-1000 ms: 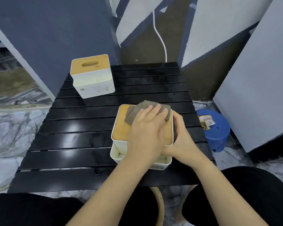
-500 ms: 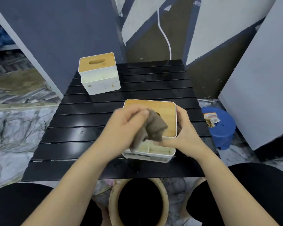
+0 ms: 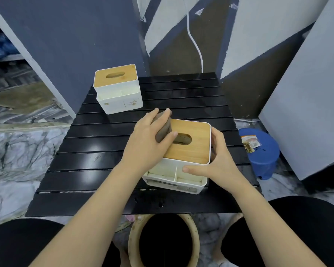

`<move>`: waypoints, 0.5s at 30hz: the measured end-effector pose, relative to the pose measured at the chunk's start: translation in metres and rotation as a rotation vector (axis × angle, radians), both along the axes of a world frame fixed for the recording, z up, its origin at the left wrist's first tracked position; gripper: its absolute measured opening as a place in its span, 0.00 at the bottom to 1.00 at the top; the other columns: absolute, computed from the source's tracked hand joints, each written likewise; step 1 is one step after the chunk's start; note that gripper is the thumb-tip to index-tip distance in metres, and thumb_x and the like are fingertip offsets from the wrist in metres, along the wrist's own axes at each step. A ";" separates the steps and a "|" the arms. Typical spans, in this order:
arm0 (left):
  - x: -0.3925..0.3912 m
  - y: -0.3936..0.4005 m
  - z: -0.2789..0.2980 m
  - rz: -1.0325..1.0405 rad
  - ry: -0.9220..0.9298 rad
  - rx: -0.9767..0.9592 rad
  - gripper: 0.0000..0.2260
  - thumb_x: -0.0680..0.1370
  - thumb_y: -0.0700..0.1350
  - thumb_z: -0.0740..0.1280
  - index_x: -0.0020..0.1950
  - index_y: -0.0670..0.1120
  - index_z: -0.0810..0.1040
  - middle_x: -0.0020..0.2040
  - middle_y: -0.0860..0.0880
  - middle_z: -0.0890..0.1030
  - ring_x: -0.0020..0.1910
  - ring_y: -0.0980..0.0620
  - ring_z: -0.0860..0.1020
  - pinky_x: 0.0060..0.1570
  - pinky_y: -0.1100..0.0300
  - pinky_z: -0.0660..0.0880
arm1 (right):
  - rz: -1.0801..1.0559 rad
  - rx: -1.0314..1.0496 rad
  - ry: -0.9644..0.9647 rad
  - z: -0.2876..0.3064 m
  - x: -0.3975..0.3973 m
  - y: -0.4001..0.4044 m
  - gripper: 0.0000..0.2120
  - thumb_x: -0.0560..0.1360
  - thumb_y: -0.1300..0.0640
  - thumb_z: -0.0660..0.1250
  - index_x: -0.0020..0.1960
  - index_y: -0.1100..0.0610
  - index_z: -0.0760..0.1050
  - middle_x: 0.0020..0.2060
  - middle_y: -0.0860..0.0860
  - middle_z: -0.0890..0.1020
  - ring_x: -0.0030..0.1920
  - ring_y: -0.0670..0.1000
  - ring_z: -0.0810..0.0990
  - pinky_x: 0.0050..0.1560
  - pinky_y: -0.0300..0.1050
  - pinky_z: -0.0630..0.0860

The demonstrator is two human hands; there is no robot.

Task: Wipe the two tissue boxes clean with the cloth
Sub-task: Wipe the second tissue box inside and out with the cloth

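The near tissue box (image 3: 183,151) sits toward the front right of the black slatted table (image 3: 89,162), wooden lid up, slot in plain view. The cloth (image 3: 163,130) is bunched into a wad and pinched in the left hand (image 3: 148,143), thumb on one side and fingers curled over the top, pressed against the left edge of the lid. The right hand (image 3: 216,162) is spread open against the box's right side, thumb laid along the front rim, so the box is braced rather than gripped.

For this step to go well, the cloth is probably better flattened out a bit, since a tight wad only touches a small patch of wood. Strokes are best run along the grain and over the slot edges, where some specks can be seen inside. Pressure should be kept moderate, because the lid looks like it just rests on the white body and could shift if shoved sideways. The bracing hand is well placed for that.

The open compartments at the front look like dirt traps too, so a corner of cloth could be poked in there.

The second tissue box (image 3: 118,89) waits at the back left, well apart, with smudges visible on its front face.
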State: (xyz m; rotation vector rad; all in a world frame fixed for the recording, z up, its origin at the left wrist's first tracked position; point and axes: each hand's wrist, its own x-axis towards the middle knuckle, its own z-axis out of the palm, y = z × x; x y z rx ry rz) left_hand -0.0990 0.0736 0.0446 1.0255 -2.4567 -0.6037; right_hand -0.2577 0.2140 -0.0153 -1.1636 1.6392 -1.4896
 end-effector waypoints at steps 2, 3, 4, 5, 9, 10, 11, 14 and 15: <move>-0.005 -0.009 0.003 -0.009 0.069 0.054 0.26 0.78 0.58 0.71 0.75 0.63 0.71 0.75 0.57 0.70 0.74 0.53 0.66 0.72 0.53 0.66 | -0.024 -0.016 -0.008 -0.002 -0.001 -0.001 0.55 0.59 0.61 0.86 0.76 0.46 0.60 0.70 0.38 0.70 0.68 0.35 0.72 0.64 0.34 0.76; -0.007 -0.014 0.003 -0.019 0.147 0.119 0.25 0.76 0.56 0.74 0.72 0.62 0.74 0.72 0.59 0.73 0.71 0.56 0.69 0.70 0.57 0.68 | -0.032 -0.018 -0.007 -0.002 -0.001 -0.002 0.55 0.59 0.61 0.86 0.76 0.46 0.60 0.70 0.38 0.71 0.69 0.36 0.72 0.65 0.35 0.76; -0.008 -0.017 0.002 -0.025 0.227 0.178 0.23 0.75 0.54 0.76 0.69 0.62 0.77 0.68 0.60 0.76 0.68 0.60 0.72 0.68 0.63 0.69 | -0.038 -0.019 -0.004 -0.002 -0.001 -0.002 0.55 0.59 0.61 0.87 0.77 0.46 0.60 0.71 0.38 0.71 0.69 0.36 0.72 0.65 0.36 0.76; -0.008 -0.018 0.001 -0.027 0.300 0.216 0.21 0.75 0.52 0.76 0.67 0.60 0.80 0.64 0.61 0.78 0.66 0.62 0.74 0.65 0.68 0.69 | -0.042 -0.021 0.003 -0.002 -0.001 -0.003 0.55 0.59 0.61 0.87 0.77 0.46 0.60 0.71 0.38 0.71 0.70 0.37 0.72 0.66 0.35 0.76; -0.009 -0.013 -0.003 0.033 0.469 0.261 0.14 0.78 0.46 0.74 0.63 0.56 0.83 0.63 0.57 0.82 0.63 0.65 0.76 0.60 0.72 0.73 | -0.068 -0.027 0.025 -0.003 0.000 -0.003 0.54 0.59 0.60 0.87 0.77 0.46 0.60 0.70 0.38 0.71 0.70 0.37 0.71 0.64 0.33 0.75; -0.009 -0.009 -0.003 0.046 0.495 0.273 0.14 0.78 0.45 0.74 0.62 0.57 0.83 0.63 0.57 0.81 0.61 0.67 0.77 0.56 0.75 0.74 | -0.073 -0.027 0.026 -0.003 0.000 -0.003 0.54 0.59 0.60 0.87 0.76 0.46 0.61 0.70 0.38 0.71 0.69 0.36 0.71 0.64 0.32 0.75; -0.008 -0.004 -0.004 0.054 0.519 0.278 0.14 0.78 0.44 0.73 0.62 0.57 0.83 0.62 0.57 0.81 0.60 0.70 0.76 0.53 0.75 0.74 | -0.076 -0.027 0.026 -0.004 0.001 -0.003 0.54 0.59 0.61 0.87 0.76 0.46 0.61 0.70 0.38 0.71 0.69 0.36 0.71 0.64 0.31 0.74; 0.000 0.005 -0.011 0.064 0.526 0.171 0.13 0.79 0.43 0.73 0.62 0.54 0.84 0.61 0.60 0.81 0.66 0.66 0.76 0.68 0.61 0.73 | -0.079 -0.026 0.016 -0.004 0.000 -0.003 0.54 0.59 0.60 0.87 0.76 0.46 0.61 0.70 0.38 0.71 0.69 0.35 0.71 0.63 0.30 0.74; 0.005 0.010 -0.014 0.054 0.521 0.133 0.13 0.79 0.42 0.73 0.62 0.53 0.84 0.61 0.62 0.81 0.67 0.64 0.75 0.72 0.56 0.70 | -0.078 -0.024 0.013 -0.004 0.000 -0.003 0.54 0.59 0.60 0.87 0.76 0.46 0.61 0.70 0.39 0.71 0.69 0.35 0.71 0.63 0.30 0.74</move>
